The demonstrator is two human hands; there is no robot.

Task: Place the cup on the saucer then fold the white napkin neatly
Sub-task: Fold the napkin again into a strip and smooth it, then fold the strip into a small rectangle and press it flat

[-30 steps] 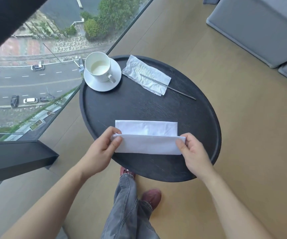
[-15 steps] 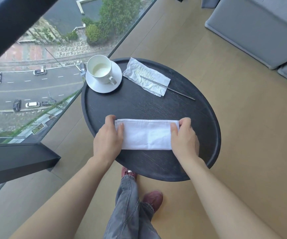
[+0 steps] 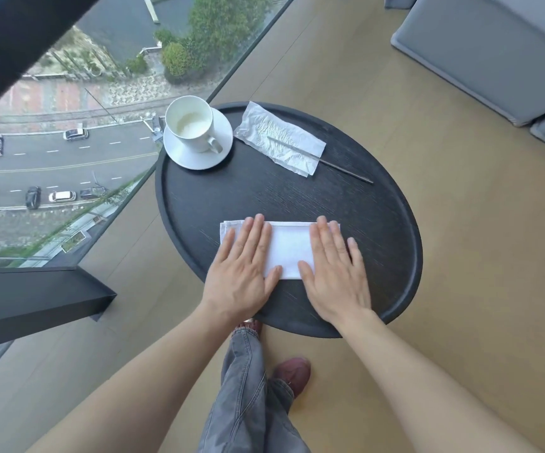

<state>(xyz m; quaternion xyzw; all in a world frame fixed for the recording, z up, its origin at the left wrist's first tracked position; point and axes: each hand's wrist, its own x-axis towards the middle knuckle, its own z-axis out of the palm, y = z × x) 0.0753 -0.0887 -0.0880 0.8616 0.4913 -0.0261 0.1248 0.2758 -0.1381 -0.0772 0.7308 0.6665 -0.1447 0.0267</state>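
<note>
The white cup [image 3: 190,123] stands upright on the white saucer [image 3: 222,151] at the far left of the round black table [image 3: 379,204], handle toward the right. The white napkin [image 3: 289,248] lies folded into a narrow strip near the table's front. My left hand [image 3: 243,273] rests flat, palm down, on the napkin's left end. My right hand [image 3: 334,273] lies flat on its right end. Both hands have their fingers spread and hold nothing. The napkin's ends are partly hidden under the palms.
A crumpled clear wrapper [image 3: 279,142] with a thin dark stick [image 3: 346,170] lies at the table's far side. Floor-to-ceiling glass [image 3: 68,142] runs along the left. A grey sofa [image 3: 493,53] sits at the back right. My leg and shoes [image 3: 292,374] are under the table's front edge.
Both hands brought the napkin's near edge over to the far edge, then let go. They now lie flat on the folded strip.
</note>
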